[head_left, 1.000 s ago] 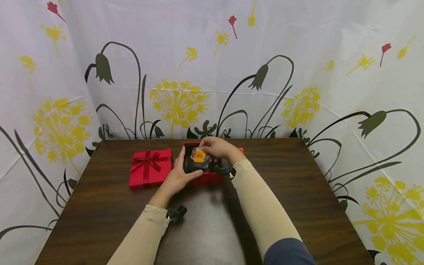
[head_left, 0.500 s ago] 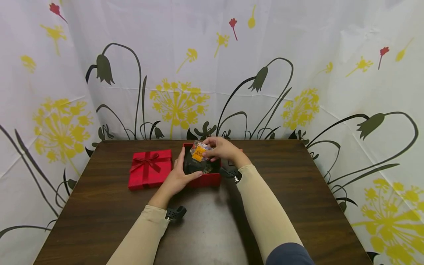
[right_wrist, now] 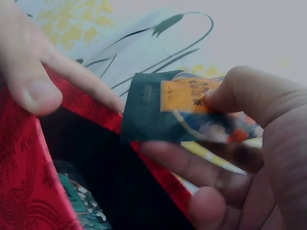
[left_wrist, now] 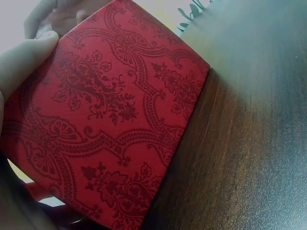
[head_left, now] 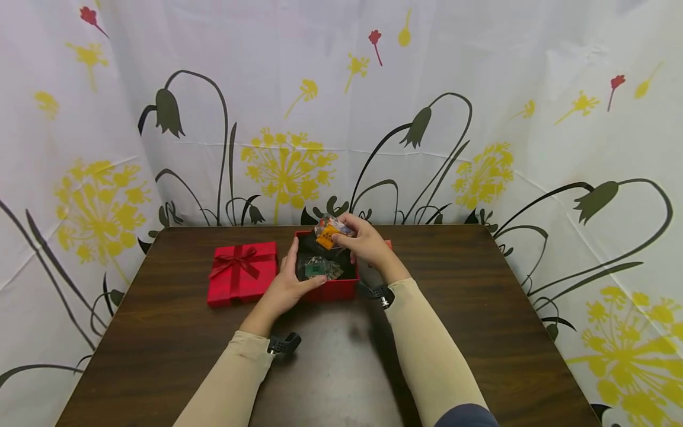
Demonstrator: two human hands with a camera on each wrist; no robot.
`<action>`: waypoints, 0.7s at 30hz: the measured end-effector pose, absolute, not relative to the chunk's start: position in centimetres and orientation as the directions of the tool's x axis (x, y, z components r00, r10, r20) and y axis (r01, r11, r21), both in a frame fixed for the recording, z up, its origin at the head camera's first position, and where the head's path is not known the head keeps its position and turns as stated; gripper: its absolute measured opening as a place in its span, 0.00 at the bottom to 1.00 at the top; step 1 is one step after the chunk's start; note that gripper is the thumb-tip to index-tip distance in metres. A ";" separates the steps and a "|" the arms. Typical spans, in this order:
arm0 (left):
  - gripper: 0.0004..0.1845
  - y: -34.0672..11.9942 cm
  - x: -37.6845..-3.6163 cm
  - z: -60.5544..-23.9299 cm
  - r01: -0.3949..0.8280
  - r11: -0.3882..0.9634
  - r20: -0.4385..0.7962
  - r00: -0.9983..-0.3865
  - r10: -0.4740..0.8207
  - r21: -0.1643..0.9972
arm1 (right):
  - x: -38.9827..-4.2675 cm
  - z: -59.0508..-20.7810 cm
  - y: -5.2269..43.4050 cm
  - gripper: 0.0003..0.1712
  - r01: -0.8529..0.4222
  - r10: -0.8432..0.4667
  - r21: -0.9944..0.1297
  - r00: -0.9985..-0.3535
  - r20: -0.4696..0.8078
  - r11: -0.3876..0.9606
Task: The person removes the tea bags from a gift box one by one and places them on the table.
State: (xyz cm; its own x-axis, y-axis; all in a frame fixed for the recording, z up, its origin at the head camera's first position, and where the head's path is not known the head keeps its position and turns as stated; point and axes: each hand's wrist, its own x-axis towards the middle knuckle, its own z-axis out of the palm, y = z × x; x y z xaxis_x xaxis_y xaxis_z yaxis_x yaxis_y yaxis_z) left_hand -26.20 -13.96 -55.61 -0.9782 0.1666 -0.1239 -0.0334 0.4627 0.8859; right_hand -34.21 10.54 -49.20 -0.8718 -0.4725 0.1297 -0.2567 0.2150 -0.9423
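A red patterned gift box point(head_left: 333, 291) with a black inside stands uncovered toward the back of the table. My left hand point(head_left: 284, 286) grips it at the left, thumb over the near rim and fingers along the side wall. In the left wrist view the thumb tip lies at the edge of the patterned wall point(left_wrist: 105, 110). Over the box, my right hand point(head_left: 368, 242) pinches a small plastic packet with an orange label point(right_wrist: 184, 96) and a dark green end between thumb and fingers. Inside the box lies another packet, clear with a green label point(head_left: 315, 270).
To the left of the box sits its red lid point(head_left: 242, 274), tied with a dark red bow. A small orange-red thing point(head_left: 388, 243) shows behind my right wrist. The brown wooden table point(head_left: 480, 332) ends at a white curtain with flower prints point(head_left: 341, 107).
My right hand has lifted the orange-labelled packet up and slightly right, tilting it, which uncovers the green-labelled packet below. The left hand stays on the box.
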 end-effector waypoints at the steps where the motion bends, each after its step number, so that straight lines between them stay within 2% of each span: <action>1: 0.69 -14.0 -26.2 -55.6 -0.032 0.463 -0.122 -0.978 0.166 0.886 | -34.0 -49.1 10.7 0.10 -0.274 -0.468 -0.940 -0.871 0.153 0.203; 10: 0.69 -13.8 -26.0 -55.4 -0.018 0.451 -0.103 -0.981 0.166 0.893 | -30.8 -47.6 12.4 0.19 -0.445 -0.383 -0.886 -0.848 0.368 0.134; 21: 0.68 -13.8 -25.9 -55.4 -0.021 0.445 -0.105 -0.981 0.165 0.895 | -27.0 -45.5 15.9 0.07 -0.580 -0.175 -0.813 -0.806 0.566 0.043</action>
